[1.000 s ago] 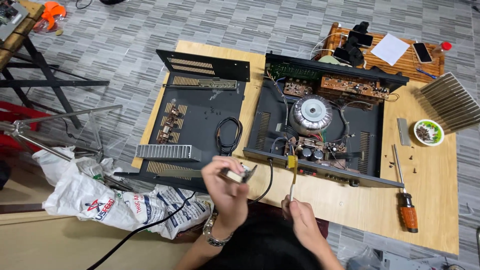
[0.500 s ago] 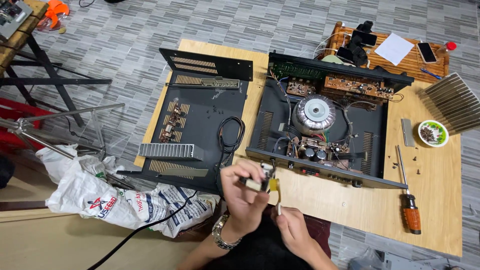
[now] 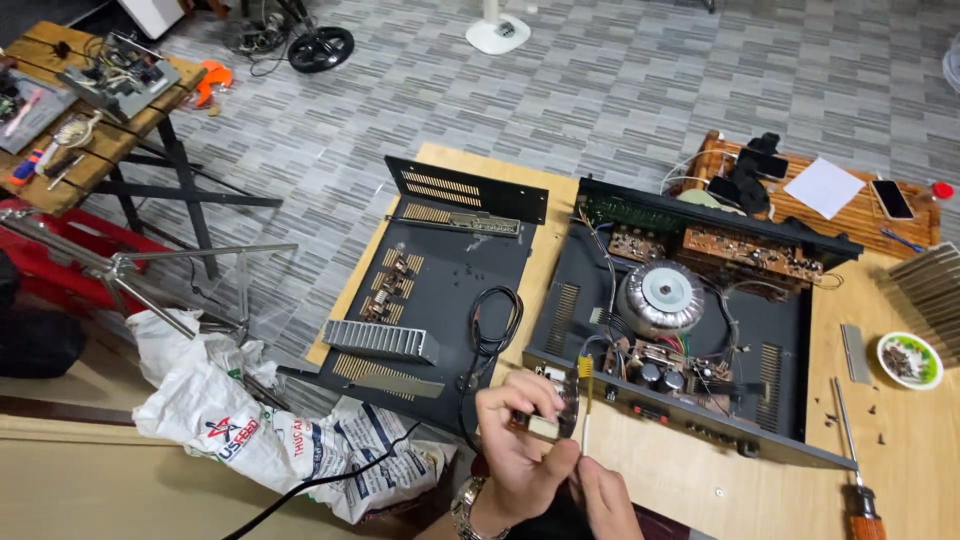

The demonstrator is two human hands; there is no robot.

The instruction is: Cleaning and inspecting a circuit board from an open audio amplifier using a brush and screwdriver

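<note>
A left hand (image 3: 520, 440) is gripping a small part (image 3: 548, 420) in closed fingers above the worktop (image 3: 690, 480), just before the open chassis (image 3: 690, 330); the right hand (image 3: 605, 500) is pinching a thin tool (image 3: 584, 425).

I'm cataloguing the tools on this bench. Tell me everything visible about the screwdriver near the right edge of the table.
The screwdriver lies flat on the wooden table, right of the open black chassis and below a small green-rimmed bowl of dark bits. Its thin grey metal shaft points away from the person, and its reddish-brown handle with a dark collar runs off the picture's bottom edge. Small dark screws lie scattered nearby. Neither hand touches it.
</note>
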